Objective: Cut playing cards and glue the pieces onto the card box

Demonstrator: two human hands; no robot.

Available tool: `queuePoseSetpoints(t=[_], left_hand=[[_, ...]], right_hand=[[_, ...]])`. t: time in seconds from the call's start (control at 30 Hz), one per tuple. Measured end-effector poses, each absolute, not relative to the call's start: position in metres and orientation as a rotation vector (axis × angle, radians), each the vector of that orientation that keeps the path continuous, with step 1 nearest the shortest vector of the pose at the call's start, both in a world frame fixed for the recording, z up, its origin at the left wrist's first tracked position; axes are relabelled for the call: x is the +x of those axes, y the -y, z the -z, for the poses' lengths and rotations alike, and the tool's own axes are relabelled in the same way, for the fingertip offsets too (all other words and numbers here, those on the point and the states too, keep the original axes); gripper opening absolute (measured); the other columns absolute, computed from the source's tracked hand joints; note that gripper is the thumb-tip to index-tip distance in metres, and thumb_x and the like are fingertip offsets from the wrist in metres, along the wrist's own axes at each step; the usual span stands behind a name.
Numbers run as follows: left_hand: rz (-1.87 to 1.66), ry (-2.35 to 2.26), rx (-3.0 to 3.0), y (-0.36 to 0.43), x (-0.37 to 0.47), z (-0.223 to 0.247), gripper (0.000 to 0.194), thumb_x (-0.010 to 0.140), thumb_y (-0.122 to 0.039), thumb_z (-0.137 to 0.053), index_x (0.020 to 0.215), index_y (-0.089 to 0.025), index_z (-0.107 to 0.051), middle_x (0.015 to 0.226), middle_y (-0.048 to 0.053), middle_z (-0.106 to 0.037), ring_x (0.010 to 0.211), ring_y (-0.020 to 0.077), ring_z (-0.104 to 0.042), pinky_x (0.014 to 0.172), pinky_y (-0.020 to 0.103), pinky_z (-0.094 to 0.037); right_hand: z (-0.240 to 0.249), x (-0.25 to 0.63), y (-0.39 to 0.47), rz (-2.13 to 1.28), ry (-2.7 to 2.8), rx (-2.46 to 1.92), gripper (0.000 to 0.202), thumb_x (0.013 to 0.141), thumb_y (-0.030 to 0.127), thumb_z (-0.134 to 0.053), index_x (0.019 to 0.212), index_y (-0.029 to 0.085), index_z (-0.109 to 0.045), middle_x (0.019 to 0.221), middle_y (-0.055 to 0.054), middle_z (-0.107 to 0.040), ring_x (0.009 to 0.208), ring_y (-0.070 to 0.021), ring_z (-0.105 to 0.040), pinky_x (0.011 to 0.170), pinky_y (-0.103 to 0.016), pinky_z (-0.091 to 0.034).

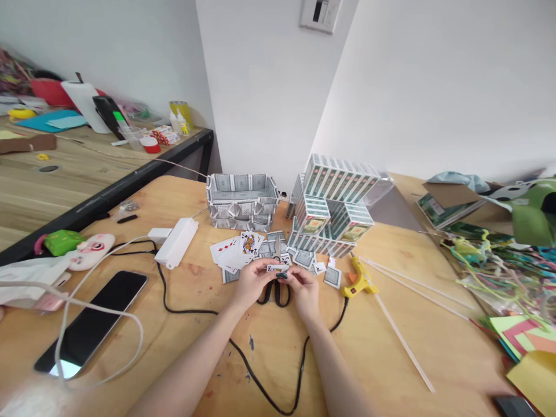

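Between my two hands is a small playing card piece (274,268) with a K on it. My left hand (254,282) pinches its left side, and my right hand (305,288) pinches the right side, by a small dark spot. Black-handled scissors (282,295) lie under the hands, blades pointing away. Loose playing cards (232,253) are spread just beyond. A box built of folded cards (243,202) stands behind them. The yellow glue gun (359,279) rests to the right of my right hand.
Stacked card packs (334,202) stand at the back right. A black cable (247,362) loops below my hands. White power strip (176,243), phone (99,318) and plush items lie left. Glue sticks (403,341) and coloured craft scraps (499,272) are on the right.
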State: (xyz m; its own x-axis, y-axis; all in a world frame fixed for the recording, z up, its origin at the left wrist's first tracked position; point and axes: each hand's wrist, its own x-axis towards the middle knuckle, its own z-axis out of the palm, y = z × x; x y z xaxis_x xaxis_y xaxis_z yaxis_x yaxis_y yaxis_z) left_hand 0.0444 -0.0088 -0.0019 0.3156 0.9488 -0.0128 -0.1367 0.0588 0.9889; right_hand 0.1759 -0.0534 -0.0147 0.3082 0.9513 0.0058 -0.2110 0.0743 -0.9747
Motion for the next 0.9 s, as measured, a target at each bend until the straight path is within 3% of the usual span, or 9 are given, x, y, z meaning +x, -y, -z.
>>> queuePoseSetpoints(t=[0.27, 0.9], left_hand=[[-0.963, -0.817, 1.153, 0.0101, 0.0442, 0.0005, 0.044, 0.065, -0.027, -0.069, 0.106, -0.015, -0.059, 0.111, 0.01, -0.064, 0.099, 0.0228, -0.06, 0.089, 0.039, -0.048], [-0.984, -0.895, 1.174, 0.0088, 0.0438, -0.0021, 0.025, 0.07, -0.027, -0.065, 0.093, -0.017, -0.066, 0.102, 0.004, -0.067, 0.098, 0.0211, -0.06, 0.088, 0.033, -0.047]], right_hand=[[0.0145, 0.18, 0.0535, -0.925, 0.862, -1.169, 0.011, 0.069, 0.031, -0.067, 0.068, 0.02, -0.066, 0.087, -0.005, -0.066, 0.086, -0.0211, -0.059, 0.081, -0.036, -0.044], [0.0191, 0.1771, 0.052, -0.968, 0.816, -1.093, 0.01, 0.068, 0.028, -0.07, 0.072, 0.02, -0.065, 0.097, -0.005, -0.065, 0.09, -0.0195, -0.059, 0.084, -0.035, -0.044]])
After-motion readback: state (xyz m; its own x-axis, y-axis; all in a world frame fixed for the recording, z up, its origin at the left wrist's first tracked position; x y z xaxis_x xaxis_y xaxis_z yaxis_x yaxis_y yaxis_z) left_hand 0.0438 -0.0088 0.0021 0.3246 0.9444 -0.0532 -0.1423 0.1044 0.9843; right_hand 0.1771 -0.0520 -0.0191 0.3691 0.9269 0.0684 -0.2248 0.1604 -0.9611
